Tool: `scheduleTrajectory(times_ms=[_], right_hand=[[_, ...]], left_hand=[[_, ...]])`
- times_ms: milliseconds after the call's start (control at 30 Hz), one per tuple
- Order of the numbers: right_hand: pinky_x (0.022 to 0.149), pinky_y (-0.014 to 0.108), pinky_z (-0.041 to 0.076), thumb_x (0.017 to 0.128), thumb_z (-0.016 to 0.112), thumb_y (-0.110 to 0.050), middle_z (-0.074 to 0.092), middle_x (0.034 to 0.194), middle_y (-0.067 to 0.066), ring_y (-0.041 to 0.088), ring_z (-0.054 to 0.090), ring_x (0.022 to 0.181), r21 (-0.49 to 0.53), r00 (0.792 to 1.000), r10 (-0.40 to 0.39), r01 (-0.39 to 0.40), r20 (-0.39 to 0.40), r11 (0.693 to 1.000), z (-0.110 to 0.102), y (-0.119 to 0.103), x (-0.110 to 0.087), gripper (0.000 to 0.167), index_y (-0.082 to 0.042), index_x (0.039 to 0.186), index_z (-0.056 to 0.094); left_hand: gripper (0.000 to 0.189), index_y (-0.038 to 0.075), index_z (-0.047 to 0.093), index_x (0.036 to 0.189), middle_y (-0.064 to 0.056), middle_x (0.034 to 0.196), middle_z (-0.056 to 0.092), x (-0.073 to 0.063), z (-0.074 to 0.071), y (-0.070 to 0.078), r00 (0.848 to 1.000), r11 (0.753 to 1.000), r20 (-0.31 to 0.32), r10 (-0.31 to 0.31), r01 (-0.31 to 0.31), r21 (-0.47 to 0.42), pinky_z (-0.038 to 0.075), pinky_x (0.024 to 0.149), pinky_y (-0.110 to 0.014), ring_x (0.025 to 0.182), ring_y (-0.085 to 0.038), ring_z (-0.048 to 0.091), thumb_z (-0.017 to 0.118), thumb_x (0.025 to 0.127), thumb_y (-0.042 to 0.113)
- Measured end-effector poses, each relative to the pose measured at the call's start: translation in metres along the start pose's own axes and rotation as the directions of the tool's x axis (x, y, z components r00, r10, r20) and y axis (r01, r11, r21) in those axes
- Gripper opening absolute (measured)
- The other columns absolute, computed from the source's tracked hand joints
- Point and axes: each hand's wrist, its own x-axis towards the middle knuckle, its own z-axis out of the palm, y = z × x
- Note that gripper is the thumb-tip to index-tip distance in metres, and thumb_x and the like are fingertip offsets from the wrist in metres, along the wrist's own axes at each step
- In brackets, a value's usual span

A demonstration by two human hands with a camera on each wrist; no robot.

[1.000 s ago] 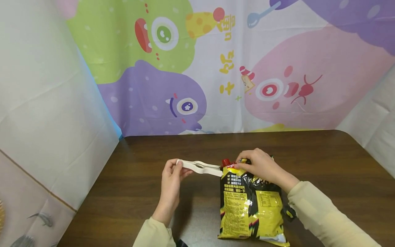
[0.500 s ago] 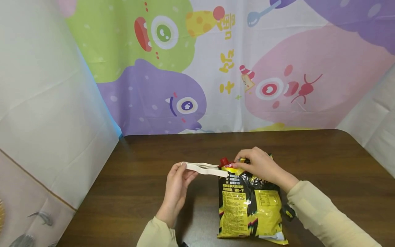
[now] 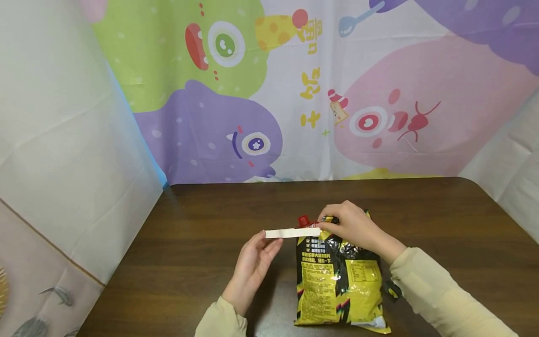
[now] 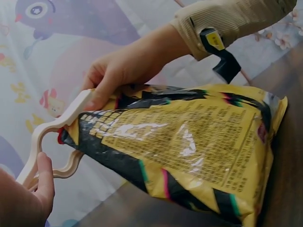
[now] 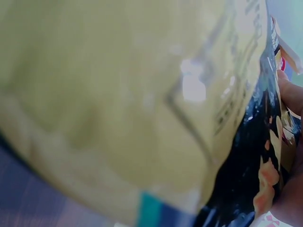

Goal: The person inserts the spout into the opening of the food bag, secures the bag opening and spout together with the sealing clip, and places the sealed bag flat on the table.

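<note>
A glossy black and yellow snack bag (image 3: 320, 290) stands on the brown table with its printed back toward me. My left hand (image 3: 252, 262) holds a white two-armed clip (image 3: 290, 232) by its left end, between thumb and fingers. In the left wrist view, the clip's wavy arms (image 4: 37, 142) stand spread around the bag's top corner, one in front and one behind. My right hand (image 3: 355, 229) pinches the folded top edge of the bag. A red cap (image 3: 303, 220) pokes up behind the clip. The bag's yellow surface (image 5: 118, 94) fills most of the right wrist view.
The dark wooden table (image 3: 189, 271) runs back to a cartoon-printed curtain (image 3: 311, 154). A pale cloth (image 3: 71, 117) hangs along the left side. A small black item with a yellow mark (image 3: 393, 291) shows by the right forearm; the left wrist view shows it as a wrist-worn device.
My left hand has moved right, bringing the clip farther across the bag's top. The clip has turned edge-on, hiding its gap from the head view. My right hand has stayed nearly still.
</note>
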Motion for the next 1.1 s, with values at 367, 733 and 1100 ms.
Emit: scheduleTrajectory(times_ms=[367, 733, 1100], right_hand=[[0.043, 0.021, 0.035, 0.083, 0.064, -0.011, 0.065, 0.076, -0.005, 0.001, 0.036, 0.041, -0.001, 0.999, 0.042, -0.042, -0.011, 0.999, 0.001, -0.002, 0.000, 0.008, -0.015, 0.088, 0.068], [0.052, 0.023, 0.035, 0.079, 0.065, -0.004, 0.066, 0.081, -0.004, 0.003, 0.036, 0.050, -0.029, 0.999, 0.035, -0.036, -0.030, 0.999, 0.002, -0.003, 0.000, 0.016, -0.018, 0.086, 0.069], [0.080, 0.044, 0.036, 0.071, 0.076, -0.012, 0.058, 0.096, 0.000, 0.021, 0.049, 0.092, -0.116, 0.986, -0.073, 0.056, -0.152, 0.992, 0.004, -0.001, 0.000, 0.011, -0.017, 0.079, 0.070]], left_hand=[[0.011, -0.003, 0.040, 0.101, -0.013, 0.097, 0.052, 0.000, 0.008, -0.010, 1.000, 1.000, 0.014, 0.004, -0.004, -0.008, 0.047, 0.087, -0.029, 0.088, -0.019, 0.061, 0.032, 0.097, 0.003], [0.037, -0.008, 0.036, 0.131, -0.016, 0.114, 0.051, -0.001, 0.009, -0.016, 1.000, 0.985, 0.004, 0.021, -0.021, 0.173, 0.048, 0.085, -0.026, 0.091, -0.015, 0.060, 0.033, 0.098, 0.009], [0.037, -0.010, 0.041, 0.128, -0.002, 0.097, 0.061, 0.001, 0.008, -0.021, 0.999, 0.969, -0.009, 0.035, -0.032, 0.243, 0.045, 0.082, -0.024, 0.091, -0.012, 0.059, 0.041, 0.096, 0.011]])
